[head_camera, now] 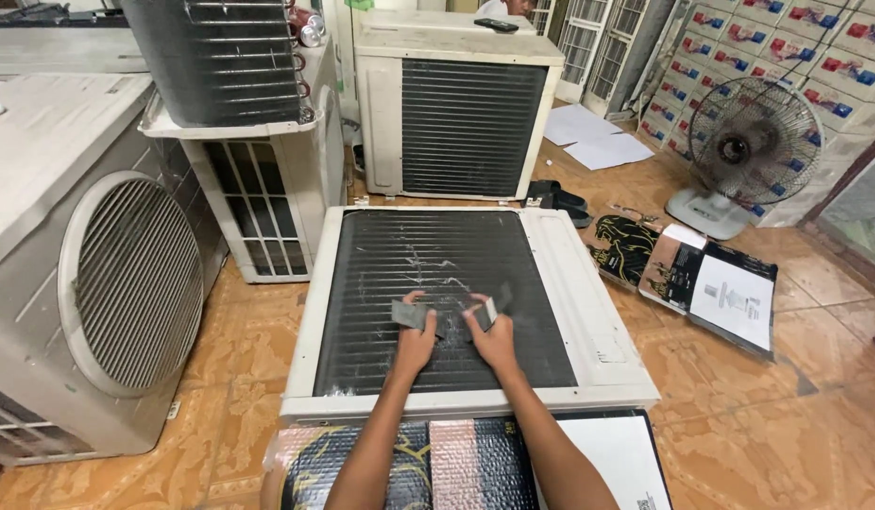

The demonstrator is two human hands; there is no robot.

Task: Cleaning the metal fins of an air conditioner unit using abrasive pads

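Grey strips of tape [435, 316] are pinched by both the left hand [415, 342] and right hand [492, 338], pressed on the air-conditioner unit's dark fin grille [381, 283] beneath them; fingertips are partly hidden behind the tape.

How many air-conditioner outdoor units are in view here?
4: the white unit lying flat under the hands, an upright cream unit behind it, a grey round-grilled unit at left, and a stacked white unit. Others may be hidden.
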